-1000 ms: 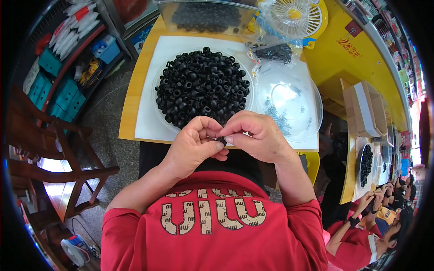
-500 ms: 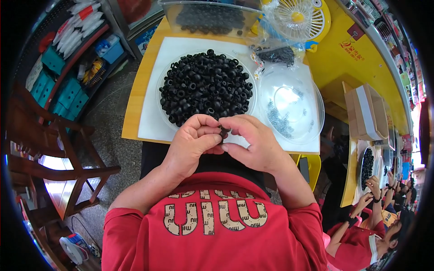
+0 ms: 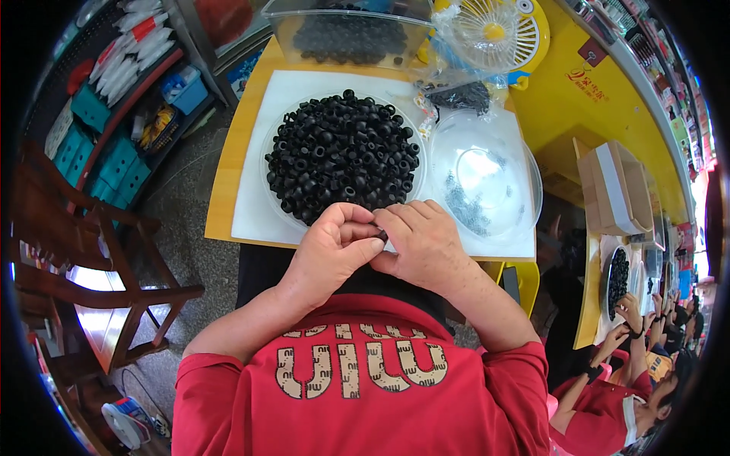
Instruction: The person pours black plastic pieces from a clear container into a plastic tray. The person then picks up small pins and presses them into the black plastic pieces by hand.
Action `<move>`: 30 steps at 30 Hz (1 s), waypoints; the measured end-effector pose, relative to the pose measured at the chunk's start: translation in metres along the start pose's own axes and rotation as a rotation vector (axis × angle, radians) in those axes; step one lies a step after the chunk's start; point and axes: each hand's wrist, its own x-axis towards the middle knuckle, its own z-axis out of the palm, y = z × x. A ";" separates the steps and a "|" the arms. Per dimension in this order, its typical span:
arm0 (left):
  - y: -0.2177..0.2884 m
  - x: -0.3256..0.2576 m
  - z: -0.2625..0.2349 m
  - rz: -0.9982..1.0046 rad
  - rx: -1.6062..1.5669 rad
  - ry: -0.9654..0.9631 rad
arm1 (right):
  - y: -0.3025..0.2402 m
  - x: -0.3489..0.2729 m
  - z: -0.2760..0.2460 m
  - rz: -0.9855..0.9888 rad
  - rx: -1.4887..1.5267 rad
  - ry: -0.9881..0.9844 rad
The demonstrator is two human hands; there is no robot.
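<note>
Just beyond the front edge of the table, my left hand (image 3: 328,245) and my right hand (image 3: 420,242) meet fingertip to fingertip. Both pinch a small black part (image 3: 382,235), mostly covered by the fingers; its exact shape cannot be made out. Right behind them a heap of small black ring-like and rounded plastic pieces (image 3: 342,156) fills a clear round tray (image 3: 268,199). To its right lies another clear round tray (image 3: 525,216), with small clear bits scattered in it.
At the back stand a clear bin (image 3: 281,34) of black pieces, a plastic bag (image 3: 464,97) with black pieces and a yellow fan (image 3: 532,34). A wooden chair (image 3: 114,289) is on the left. Further right, a person (image 3: 608,410) works at another table beside a cardboard box (image 3: 616,186).
My right fingers have closed in over the small black part, and the gap between its thumb and fingers has narrowed. The hands are closer together. The view has shifted slightly.
</note>
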 end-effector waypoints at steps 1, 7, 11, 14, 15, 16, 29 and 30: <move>0.000 0.000 -0.001 -0.015 0.003 -0.005 | 0.001 0.000 -0.001 0.002 0.005 0.019; -0.002 -0.003 -0.008 -0.111 0.190 -0.084 | 0.004 -0.003 -0.003 -0.010 0.017 0.021; -0.002 -0.005 -0.009 -0.024 0.392 -0.045 | 0.003 -0.003 -0.004 -0.038 0.029 0.032; -0.001 -0.006 -0.008 0.087 0.456 -0.045 | 0.003 -0.004 -0.002 -0.036 0.013 -0.020; -0.001 -0.005 -0.008 0.086 0.456 -0.045 | 0.004 -0.005 -0.001 -0.035 0.014 -0.020; -0.001 -0.006 -0.008 0.101 0.462 -0.046 | 0.004 -0.005 0.001 -0.046 0.018 -0.018; 0.009 -0.004 -0.004 0.041 0.445 -0.066 | 0.001 -0.001 -0.005 -0.059 -0.027 -0.105; 0.009 -0.004 -0.004 0.041 0.445 -0.065 | 0.000 -0.001 -0.005 -0.060 -0.026 -0.106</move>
